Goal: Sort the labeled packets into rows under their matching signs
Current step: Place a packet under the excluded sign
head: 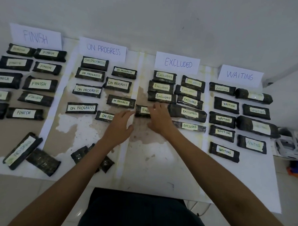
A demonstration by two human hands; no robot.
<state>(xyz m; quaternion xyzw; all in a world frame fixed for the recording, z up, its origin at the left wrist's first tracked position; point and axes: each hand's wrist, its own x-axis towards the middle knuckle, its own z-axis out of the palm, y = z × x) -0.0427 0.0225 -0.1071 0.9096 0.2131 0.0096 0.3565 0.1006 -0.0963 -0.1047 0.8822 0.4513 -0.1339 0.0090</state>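
1. With right hand (159, 119) lying flat, fingers spread, on the EXCLUDED packet (142, 110) low in its column, slide rightward, square below the EXCLUDED sign (177, 62).
2. Keep left hand (120, 127), open and empty, clear.

Dim, flat light; soft focus; wide-angle bending at edges.

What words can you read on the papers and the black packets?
"FINISH": sign, and packets below, e.g.
"ON PROGRESS": sign, packets e.g.
"EXCLUDED": sign, packets e.g.
"WAITING": sign, packets e.g.
"EXC...": packet partly covered by the right hand
Too blurred: tilted packet at lower left, some faded labels.
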